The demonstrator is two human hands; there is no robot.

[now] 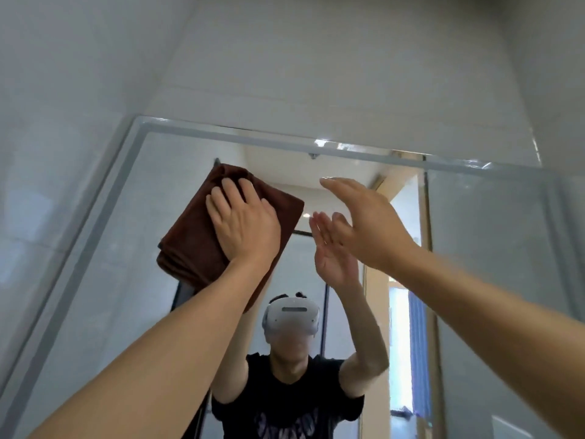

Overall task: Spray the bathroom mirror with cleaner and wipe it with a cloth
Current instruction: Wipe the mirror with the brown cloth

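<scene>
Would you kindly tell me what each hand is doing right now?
Left hand: flat, pressing the brown cloth against the mirror.
Right hand: open, holding nothing.

Bathroom mirror [104, 280]: large wall-mounted pane with a pale frosted border, top edge running across at 12 o'clock, tilting in the wide-angle view. Brown cloth [190, 236]: folded into a thick rectangular pad, lying flat against the glass at about 10 o'clock of centre, near the upper left corner, edges hanging slightly loose below.
</scene>
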